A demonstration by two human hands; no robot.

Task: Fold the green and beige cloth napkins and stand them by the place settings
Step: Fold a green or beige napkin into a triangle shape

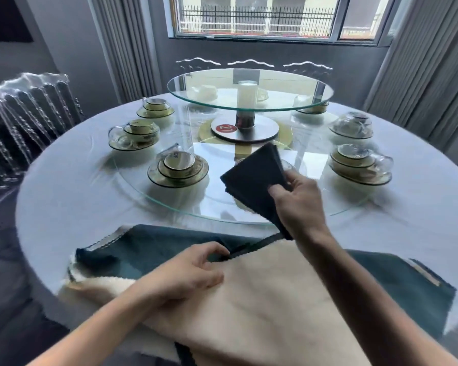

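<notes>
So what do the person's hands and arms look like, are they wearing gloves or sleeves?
No gloves and no sleeves in view. Both the left hand and the right hand are bare, as are the forearms down to the picture's edge. No watch, ring or bracelet shows on either.

Grey walls and pleated curtains (421, 62) frame a daylit window (257, 18) — clear chairs (24, 120) ring the table.
</notes>
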